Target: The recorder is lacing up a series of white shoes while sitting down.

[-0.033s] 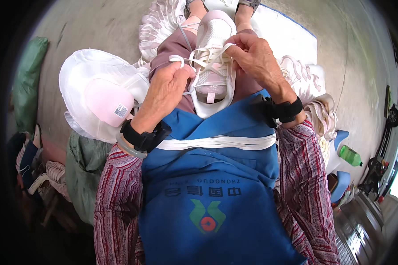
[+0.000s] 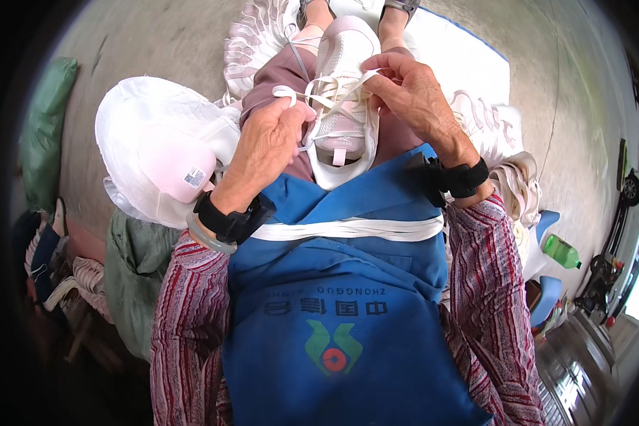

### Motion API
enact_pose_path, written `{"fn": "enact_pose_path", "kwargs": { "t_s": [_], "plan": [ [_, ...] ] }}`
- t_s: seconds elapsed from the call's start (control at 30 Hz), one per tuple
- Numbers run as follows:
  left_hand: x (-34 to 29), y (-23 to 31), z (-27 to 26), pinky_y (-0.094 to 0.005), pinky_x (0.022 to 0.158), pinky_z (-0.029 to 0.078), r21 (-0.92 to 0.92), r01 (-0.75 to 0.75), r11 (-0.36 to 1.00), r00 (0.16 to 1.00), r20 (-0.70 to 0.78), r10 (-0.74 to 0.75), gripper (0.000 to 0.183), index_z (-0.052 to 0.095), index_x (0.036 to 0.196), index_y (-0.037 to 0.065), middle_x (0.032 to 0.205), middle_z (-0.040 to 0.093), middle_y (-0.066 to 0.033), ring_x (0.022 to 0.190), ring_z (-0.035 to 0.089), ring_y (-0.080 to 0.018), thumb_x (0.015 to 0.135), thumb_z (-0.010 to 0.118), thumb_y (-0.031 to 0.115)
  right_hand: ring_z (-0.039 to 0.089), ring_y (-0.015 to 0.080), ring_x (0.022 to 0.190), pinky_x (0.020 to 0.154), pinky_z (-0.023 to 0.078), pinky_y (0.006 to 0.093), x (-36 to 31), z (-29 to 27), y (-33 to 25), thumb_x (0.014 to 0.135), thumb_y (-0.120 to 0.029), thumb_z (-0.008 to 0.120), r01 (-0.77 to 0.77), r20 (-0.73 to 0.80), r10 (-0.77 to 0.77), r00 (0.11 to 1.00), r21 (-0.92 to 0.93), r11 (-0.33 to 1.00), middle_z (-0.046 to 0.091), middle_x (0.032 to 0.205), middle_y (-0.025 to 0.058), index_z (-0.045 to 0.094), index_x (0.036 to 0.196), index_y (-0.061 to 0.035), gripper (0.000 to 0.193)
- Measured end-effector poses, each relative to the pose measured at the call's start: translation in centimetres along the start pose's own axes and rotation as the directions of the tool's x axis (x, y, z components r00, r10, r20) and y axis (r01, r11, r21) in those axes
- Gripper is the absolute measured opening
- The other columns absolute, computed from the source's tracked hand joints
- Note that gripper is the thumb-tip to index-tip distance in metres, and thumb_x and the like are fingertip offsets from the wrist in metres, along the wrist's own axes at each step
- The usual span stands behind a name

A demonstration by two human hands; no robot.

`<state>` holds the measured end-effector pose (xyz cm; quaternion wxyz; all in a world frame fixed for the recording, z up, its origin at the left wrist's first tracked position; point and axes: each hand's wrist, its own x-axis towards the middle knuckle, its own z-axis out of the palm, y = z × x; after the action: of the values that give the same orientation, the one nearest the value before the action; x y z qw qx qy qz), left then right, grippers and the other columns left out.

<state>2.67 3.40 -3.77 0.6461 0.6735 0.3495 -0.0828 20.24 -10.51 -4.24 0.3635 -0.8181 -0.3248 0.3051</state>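
Observation:
A pale pink and white sneaker (image 2: 346, 44) rests between my knees, toe pointing away, its tongue and heel opening toward me. White laces (image 2: 331, 87) cross loosely over its eyelets. At the sneaker's left side, my left hand (image 2: 268, 142) pinches a looped lace end between thumb and fingers. My right hand (image 2: 413, 92) grips another stretch of lace at the upper right of the eyelets, thumb against forefinger. Across the lap of my blue apron (image 2: 298, 284) lies a bundle of white laces (image 2: 355, 228).
Stacked shoe uppers (image 2: 245, 53) lie beyond my left knee, with more uppers (image 2: 484, 124) on the right. A white bag-like cover with a pink piece (image 2: 177, 167) sits by my left arm. Green sacks (image 2: 46, 135) stand left; a green bottle (image 2: 561, 250) is at right.

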Motion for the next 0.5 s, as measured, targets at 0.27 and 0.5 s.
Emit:
{"fn": "enact_pose_path", "kwargs": {
  "t_s": [0.27,0.5],
  "plan": [
    [0.3,-1.3,-0.4,-0.026,0.067,0.042,0.412,-0.399,0.819,0.878,-0.088,0.471,0.04,0.064,0.102,0.002,0.075,0.053,-0.0049,0.071,0.05,-0.0126,0.098,0.039,0.033,0.062,0.0133,0.065,0.061,0.052,0.0263,-2.3,-0.7,-0.2,0.08,-0.011,0.061,-0.024,-0.177,0.059,0.982,0.195,0.981,0.064,0.081,0.0082,0.061,0.107,0.0031,0.03],
    [0.5,-2.0,-0.4,-0.0416,0.071,0.045,0.183,-0.187,0.965,0.96,-0.172,0.219,0.029,0.056,0.088,-0.001,0.082,0.059,-0.0231,0.078,0.058,-0.0378,0.094,0.045,0.025,0.064,0.0246,0.071,0.065,0.052,0.0318,-5.8,1.2,-2.6,0.084,-0.007,0.06,0.233,-0.027,-0.234,0.972,-0.027,0.972,0.064,0.078,0.0141,0.064,0.094,0.002,0.014]
  ]
}}
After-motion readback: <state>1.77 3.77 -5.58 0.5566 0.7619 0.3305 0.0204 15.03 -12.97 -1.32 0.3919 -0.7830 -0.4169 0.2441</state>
